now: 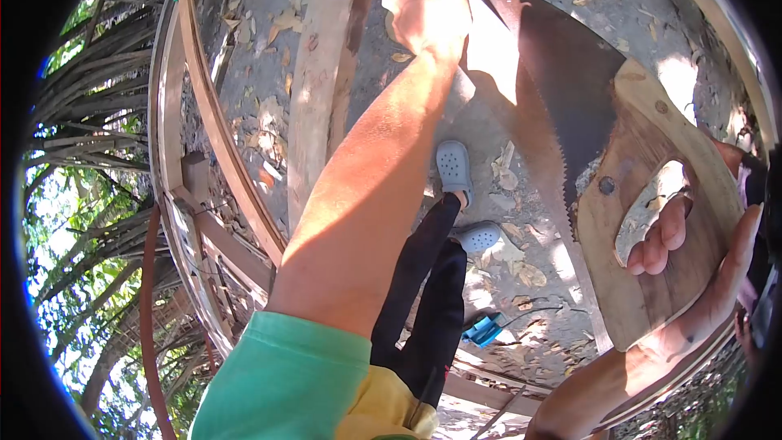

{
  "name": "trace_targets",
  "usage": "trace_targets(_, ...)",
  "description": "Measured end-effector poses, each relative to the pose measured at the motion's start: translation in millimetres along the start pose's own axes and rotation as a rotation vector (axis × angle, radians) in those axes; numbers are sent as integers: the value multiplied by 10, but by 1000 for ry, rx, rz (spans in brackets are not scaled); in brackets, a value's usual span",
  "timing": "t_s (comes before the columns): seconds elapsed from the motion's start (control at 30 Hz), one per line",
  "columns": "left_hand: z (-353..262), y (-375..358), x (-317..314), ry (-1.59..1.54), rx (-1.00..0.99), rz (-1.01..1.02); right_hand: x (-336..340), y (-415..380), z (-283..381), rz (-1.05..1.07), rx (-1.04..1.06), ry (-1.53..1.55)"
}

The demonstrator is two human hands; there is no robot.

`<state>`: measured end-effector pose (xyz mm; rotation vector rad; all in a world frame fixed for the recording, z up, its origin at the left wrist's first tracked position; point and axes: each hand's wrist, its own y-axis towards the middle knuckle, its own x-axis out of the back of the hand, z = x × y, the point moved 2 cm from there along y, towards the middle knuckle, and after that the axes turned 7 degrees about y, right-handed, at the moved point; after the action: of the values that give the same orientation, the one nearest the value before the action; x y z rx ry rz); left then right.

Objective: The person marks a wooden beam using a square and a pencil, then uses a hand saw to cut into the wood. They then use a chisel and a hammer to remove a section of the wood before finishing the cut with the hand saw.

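Observation:
My right hand (pixel 672 232) is wrapped around the wooden handle of a handsaw (pixel 643 179), its fingers showing through the grip hole. The saw's dark, toothed blade (pixel 566 73) reaches away toward the top, lying along or just over a long wooden board (pixel 493 49). Further up, in bright sun, my left hand (pixel 428 16) grips this board close to the blade's far end. Glare washes out some of its finger detail. My left arm, in a green sleeve, stretches across the middle of the view.
A second thick plank (pixel 314 106) runs lengthwise to the left. Beyond it, a curved-looking wooden rail (pixel 216 106) borders the work area. My feet in grey clogs (pixel 454 171) stand on leaf-strewn ground. A small blue object (pixel 485 330) lies behind them.

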<state>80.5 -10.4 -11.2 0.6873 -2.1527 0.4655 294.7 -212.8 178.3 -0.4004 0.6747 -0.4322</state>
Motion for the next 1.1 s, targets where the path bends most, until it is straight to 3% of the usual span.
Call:
trace_targets(0.33, -297, -280, 447, -108, -14, 58, -148, 87, 97, 66, 16, -152)
trace_targets(0.4, -290, -329, 495, -117, -18, 56, -274, 2, 98, -111, -3, -275)
trace_targets(0.43, -258, -284, 439, -99, -39, 55, -341, -43, 23, -160, -1, -187)
trace_targets(0.53, -86, -118, 237, -32, -99, 51, -280, -237, -222, -218, -86, -181)
trace_targets(0.8, -227, -222, 260, -59, -49, -55, -203, -1812, -666, -370, -110, -208)
trace_targets(0.9, -108, -102, 173, -49, -44, 30, -75, -2137, -715, -352, -170, -83)
trace_targets(1.0, 3, 90, 67, -10, 21, 64, 39, -1438, -1162, -421, -89, -294)
trace_targets(1.1, -142, 47, 122, 70, 39, 21, -179, -354, -1147, -354, -55, -167)
